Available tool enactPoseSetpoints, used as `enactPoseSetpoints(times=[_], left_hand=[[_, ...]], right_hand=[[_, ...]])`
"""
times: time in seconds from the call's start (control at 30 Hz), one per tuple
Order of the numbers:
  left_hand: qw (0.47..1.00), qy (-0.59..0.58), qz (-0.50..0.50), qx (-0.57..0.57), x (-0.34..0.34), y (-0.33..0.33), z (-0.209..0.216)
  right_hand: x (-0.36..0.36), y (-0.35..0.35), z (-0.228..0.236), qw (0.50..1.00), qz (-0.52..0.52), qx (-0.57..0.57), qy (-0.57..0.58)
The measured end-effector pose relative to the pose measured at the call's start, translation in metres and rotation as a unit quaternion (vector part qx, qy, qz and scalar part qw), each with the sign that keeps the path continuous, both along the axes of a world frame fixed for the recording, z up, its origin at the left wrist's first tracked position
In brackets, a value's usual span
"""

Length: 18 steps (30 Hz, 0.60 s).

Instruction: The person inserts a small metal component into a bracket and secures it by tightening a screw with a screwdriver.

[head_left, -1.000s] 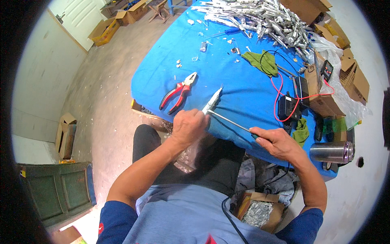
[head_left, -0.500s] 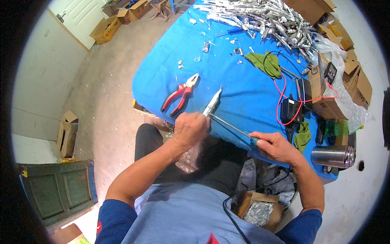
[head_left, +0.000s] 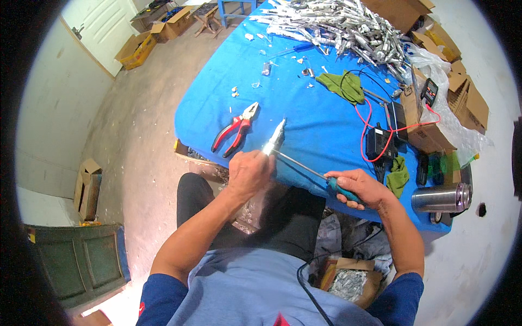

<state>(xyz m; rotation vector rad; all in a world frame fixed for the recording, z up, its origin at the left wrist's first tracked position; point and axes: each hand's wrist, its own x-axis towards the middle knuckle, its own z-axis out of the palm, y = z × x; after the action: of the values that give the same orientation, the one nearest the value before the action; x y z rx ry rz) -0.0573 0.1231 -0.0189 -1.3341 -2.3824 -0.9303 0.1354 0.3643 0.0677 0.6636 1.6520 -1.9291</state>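
Currently, the left hand (head_left: 251, 169) closes around the silvery rod (head_left: 274, 137) at the blue table's (head_left: 321, 130) near edge; the right hand (head_left: 361, 188) wraps the screwdriver (head_left: 341, 188). Probably light, stiff, slick: hold the rod's thicker body.

It looks like a small, makeshift workshop. A blue-cloth-covered counter (head_left: 315, 127) carries red-and-black steel pliers (head_left: 244, 117) near centre toward eleven o'clock, a big heap of slim, whitish-silver tubular pieces (head_left: 348, 27) at one o'clock, and a black power adapter (head_left: 379, 142) with wires near three. A long-shafted, teal-handled screwdriver (head_left: 333, 183) is in use toward four. Open brown cardboard boxes (head_left: 470, 103) crowd between two and three; bare, grey-brown floor (head_left: 136, 125) spreads at ten.
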Motion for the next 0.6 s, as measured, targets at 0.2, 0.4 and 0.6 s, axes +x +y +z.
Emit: enactPoseSetpoints(times=[0.2,0.4,0.6], left_hand=[[1.0,0.02,0.009,-0.003,0.001,0.0,-0.005],[0.998,-0.063,0.005,0.008,-0.003,-0.008,0.001],[0.972,-0.225,0.006,0.074,0.007,-0.021,0.006]], right_hand=[[0.011,-0.014,-0.01,0.999,-0.023,0.033,0.017],[0.021,-0.05,-0.007,0.985,-0.03,0.145,0.091],[0.032,-0.07,-0.003,0.964,-0.055,0.202,0.163]])
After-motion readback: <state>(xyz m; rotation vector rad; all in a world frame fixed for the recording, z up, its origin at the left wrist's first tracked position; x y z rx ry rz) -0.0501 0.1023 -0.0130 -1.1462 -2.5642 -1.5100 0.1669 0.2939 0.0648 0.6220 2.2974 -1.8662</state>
